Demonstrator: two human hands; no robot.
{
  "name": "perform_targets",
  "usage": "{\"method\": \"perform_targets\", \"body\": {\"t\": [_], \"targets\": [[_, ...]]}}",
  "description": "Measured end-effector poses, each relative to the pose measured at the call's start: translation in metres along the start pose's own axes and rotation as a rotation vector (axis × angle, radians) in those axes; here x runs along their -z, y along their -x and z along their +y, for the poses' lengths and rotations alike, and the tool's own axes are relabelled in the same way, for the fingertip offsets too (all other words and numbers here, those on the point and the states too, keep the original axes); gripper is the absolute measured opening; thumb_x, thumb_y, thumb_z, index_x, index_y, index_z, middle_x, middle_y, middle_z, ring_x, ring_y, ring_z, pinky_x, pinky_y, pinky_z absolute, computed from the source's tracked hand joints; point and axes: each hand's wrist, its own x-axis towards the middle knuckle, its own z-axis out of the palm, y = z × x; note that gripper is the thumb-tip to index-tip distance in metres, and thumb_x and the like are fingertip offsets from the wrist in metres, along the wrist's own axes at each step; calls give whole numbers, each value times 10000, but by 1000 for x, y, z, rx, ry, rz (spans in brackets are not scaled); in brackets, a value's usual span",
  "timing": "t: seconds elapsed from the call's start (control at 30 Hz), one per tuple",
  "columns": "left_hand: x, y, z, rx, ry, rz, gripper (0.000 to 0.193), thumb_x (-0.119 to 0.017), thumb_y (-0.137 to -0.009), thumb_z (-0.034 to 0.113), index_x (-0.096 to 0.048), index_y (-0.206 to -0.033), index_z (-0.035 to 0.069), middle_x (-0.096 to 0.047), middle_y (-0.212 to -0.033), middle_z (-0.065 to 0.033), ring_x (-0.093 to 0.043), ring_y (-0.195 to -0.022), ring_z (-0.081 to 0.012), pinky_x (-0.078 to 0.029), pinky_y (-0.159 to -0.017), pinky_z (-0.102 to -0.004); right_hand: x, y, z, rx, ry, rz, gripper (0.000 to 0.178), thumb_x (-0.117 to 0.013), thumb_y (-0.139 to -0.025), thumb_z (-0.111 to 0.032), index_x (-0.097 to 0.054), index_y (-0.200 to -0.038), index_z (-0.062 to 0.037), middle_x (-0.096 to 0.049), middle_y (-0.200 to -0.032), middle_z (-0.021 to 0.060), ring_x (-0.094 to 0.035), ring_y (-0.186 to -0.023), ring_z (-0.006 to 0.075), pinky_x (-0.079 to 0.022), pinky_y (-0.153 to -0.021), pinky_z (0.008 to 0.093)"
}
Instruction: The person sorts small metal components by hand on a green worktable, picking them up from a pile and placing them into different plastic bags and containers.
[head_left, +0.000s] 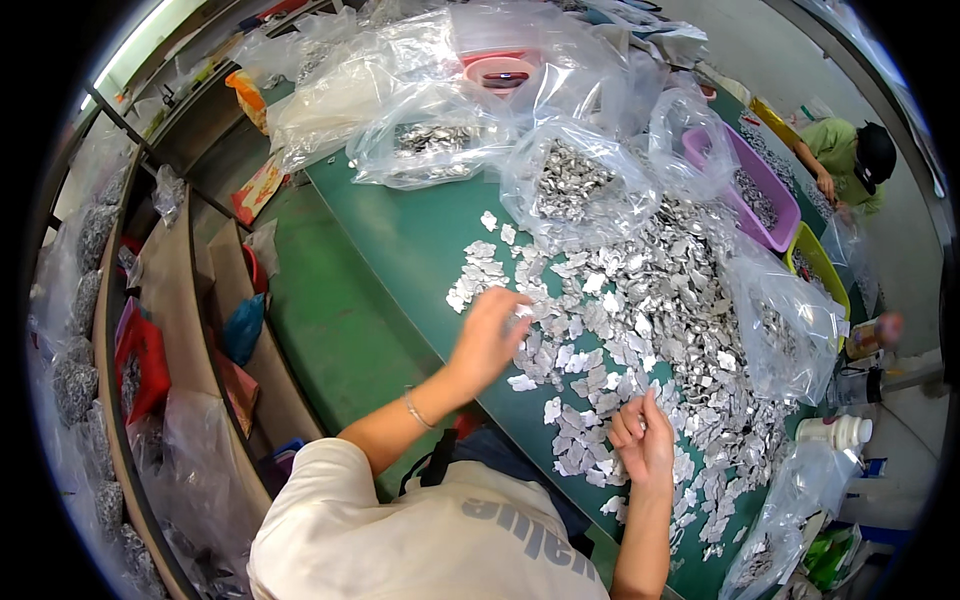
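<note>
Flat, irregular silver metal pieces (690, 290) lie heaped across the green table (390, 240). Over the near-left part of the spread, my left hand (485, 335) has its fingers bent together around a small pale silver metal piece (520, 317). A loose cluster of metal pieces (475, 275) lies just beyond it. My right hand (643, 435) hovers at the near side of the heap with fingers curled in and thumb raised. Whatever its fingers may hold is hidden. More pieces fill an open clear plastic bag (575, 185) behind the heap.
Clear bags (430, 140) crowd the far side, around a pink bowl (500, 73). A purple bin (765, 200), a yellow-green bin (822, 270) and a white bottle (835, 432) stand at the right. Beyond the bins a person in green (835, 150) works. Shelves (160, 280) line the left.
</note>
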Motion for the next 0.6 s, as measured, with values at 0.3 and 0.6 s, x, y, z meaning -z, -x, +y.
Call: {"method": "perform_targets", "body": {"t": [0.3,0.6], "targets": [[26,1,-55,114,-174,13,206,-721,-704,18,-608,-876,15,-518,-863,-99,-532,-829,-260,-444,-730,-351,-67,-72,12,69,892,34,196,-543,-921,-130,-619,-1035,10,-463,-664,-59,-349,-534,21,-290,-463,207],[4,5,20,75,443,-332,178,-688,-727,-18,-646,-893,30,-559,-862,-64,-549,-797,-180,-436,-668,-271,-66,-50,31,69,564,-30,162,-513,-940,-149,-556,-978,3,-603,-768,61,-389,-463,48,-274,-421,186]]}}
